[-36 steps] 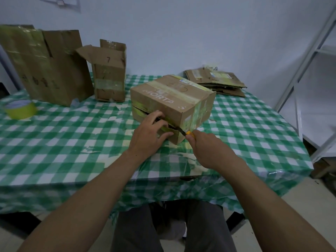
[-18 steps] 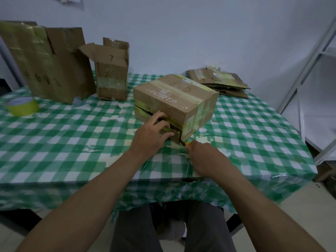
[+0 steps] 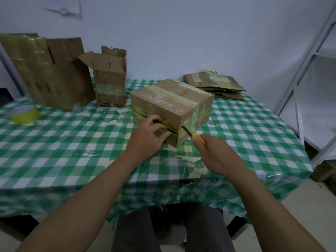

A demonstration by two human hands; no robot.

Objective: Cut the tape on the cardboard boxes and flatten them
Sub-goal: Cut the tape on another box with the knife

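Note:
A taped brown cardboard box [image 3: 169,104] printed "MORTA" lies on its side on the green checked table [image 3: 72,142]. A dark slit runs along the seam of its near face. My left hand [image 3: 147,137] rests against that face, fingertips curled into the slit. My right hand [image 3: 214,153] grips a yellow-handled utility knife [image 3: 197,138]. Its blade touches the taped seam on the box's right-hand face, just past the near corner.
A big brown box [image 3: 49,70] and a smaller open-topped box marked "7" [image 3: 111,79] stand at the back left. Flattened cardboard [image 3: 214,84] is stacked at the back right. A yellow-green tape roll [image 3: 24,113] lies at the left. A white metal rack [image 3: 309,70] is to the right.
My right hand drew the knife along the front seam to the box's near corner, dipped toward the table, and now has the blade on the right-hand face. My left hand stayed on the front.

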